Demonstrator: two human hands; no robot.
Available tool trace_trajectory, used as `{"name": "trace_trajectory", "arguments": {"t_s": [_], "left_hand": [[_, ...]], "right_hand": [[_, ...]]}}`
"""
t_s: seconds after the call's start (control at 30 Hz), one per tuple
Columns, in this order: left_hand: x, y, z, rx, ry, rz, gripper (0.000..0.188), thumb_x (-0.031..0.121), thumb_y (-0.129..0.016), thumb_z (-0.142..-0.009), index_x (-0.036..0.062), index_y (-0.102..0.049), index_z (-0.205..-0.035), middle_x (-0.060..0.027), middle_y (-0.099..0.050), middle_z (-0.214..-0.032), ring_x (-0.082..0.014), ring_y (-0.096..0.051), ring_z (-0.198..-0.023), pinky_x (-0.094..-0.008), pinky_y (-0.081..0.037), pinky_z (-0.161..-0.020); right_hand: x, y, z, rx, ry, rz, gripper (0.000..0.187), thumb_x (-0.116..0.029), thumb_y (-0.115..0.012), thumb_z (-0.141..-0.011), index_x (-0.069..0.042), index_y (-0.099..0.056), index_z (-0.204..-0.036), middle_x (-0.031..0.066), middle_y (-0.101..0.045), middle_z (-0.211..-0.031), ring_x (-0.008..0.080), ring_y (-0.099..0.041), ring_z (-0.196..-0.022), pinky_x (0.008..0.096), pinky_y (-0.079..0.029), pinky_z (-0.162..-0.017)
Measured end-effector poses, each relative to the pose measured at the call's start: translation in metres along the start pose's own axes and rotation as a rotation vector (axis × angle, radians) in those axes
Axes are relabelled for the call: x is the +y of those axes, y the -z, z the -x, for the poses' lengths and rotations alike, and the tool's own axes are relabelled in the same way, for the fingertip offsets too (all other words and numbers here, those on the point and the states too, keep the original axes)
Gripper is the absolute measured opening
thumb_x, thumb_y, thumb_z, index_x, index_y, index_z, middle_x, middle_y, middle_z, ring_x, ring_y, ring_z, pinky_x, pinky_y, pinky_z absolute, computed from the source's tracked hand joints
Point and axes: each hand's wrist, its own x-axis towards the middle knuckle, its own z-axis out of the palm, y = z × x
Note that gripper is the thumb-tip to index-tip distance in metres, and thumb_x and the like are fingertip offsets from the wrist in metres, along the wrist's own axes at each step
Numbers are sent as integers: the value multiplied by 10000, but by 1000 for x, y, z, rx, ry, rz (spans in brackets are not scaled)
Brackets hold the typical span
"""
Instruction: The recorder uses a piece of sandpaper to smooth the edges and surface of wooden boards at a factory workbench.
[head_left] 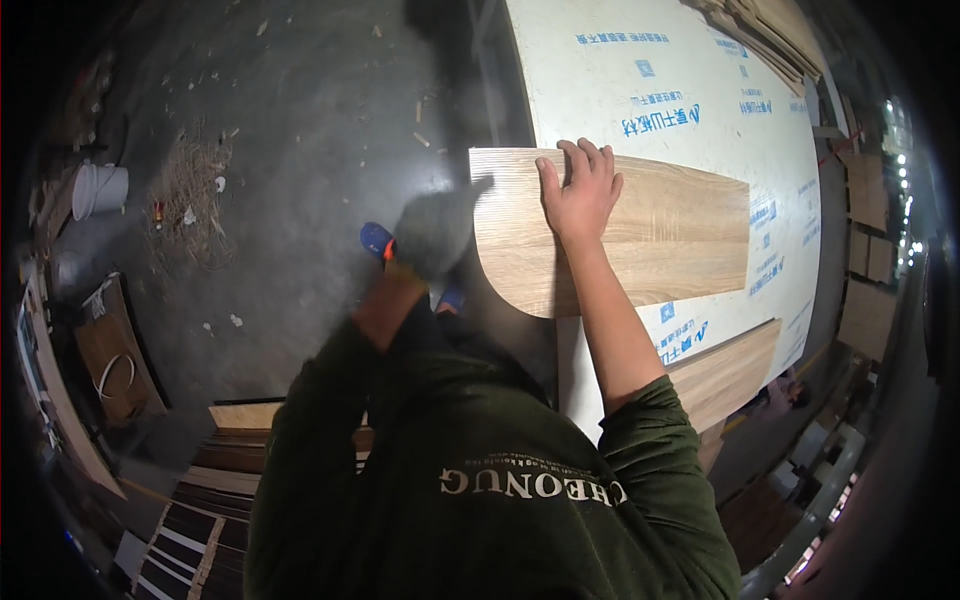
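A wood-grain board (660,225) with one rounded corner lies on a white printed panel, and its left end juts past the panel's edge. My right hand (583,195), bare, rests on top of the board near the far long edge, fingers spread and fingertips at that edge. My left hand (437,228) wears a grey glove and is beside the board's left end. Motion smears the glove, so its fingers are unclear, and I cannot tell whether it touches the board's edge.
The white panel (600,80) carries blue print. Another wood-grain board (730,375) lies at its near right, and brown sheets (765,40) are stacked far right. On the grey floor are a white bucket (100,190), a shavings heap (195,200) and stacked strips (215,480).
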Motion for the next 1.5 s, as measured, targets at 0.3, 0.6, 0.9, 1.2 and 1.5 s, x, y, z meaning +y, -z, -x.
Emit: {"name": "trace_trajectory", "arguments": {"t_s": [0.3, 0.6, 0.9, 1.2, 1.5], "left_hand": [[-26, -48, 39, -336, 370, 48, 279, 161, -560, -912, 23, -617, -1148, -125, -611, -845, -294, -602, -777, -330, -503, -714], [-112, 18, -249, -193, -132, 324, 342, 187, -479, -910, 205, -636, -1214, -91, -687, -954, -257, -656, -842, -375, -514, -724], [-117, 25, -143, -132, -553, 558, 392, 106, -528, -887, 173, -596, -1267, -37, -635, -759, -201, -607, -656, -353, -501, -610], [-154, -18, -267, -77, -67, 813, 383, 138, -455, -954, 146, -536, -1329, -155, -646, -1146, -273, -644, -955, -353, -518, -819], [-196, -26, -367, -260, -299, 606, 391, 105, -485, -922, 152, -557, -1304, -141, -673, -1045, -322, -647, -874, -413, -517, -755]], "right_hand": [[-15, -21, -63, 28, -118, 9, 452, -417, -637, -850, -175, -600, -1230, 95, -487, -1366, 355, -263, -1399, 606, -154, -1135], [-20, -28, -105, 88, -86, -27, 428, -390, -644, -844, -164, -597, -1205, 108, -529, -1300, 370, -374, -1326, 593, -202, -1104], [-35, -31, -116, 77, -165, -5, 384, -364, -652, -848, -181, -610, -1182, 102, -533, -1286, 353, -389, -1318, 595, -211, -1099], [-45, -58, -205, 158, -324, -121, 581, -438, -683, -802, -167, -532, -1293, 154, -464, -1379, 389, -321, -1361, 625, -171, -1110], [-9, -32, -179, -134, -209, 194, 914, -692, -632, -717, -206, -387, -1452, 160, -219, -1559, 391, -130, -1453, 659, -127, -1110]]}}
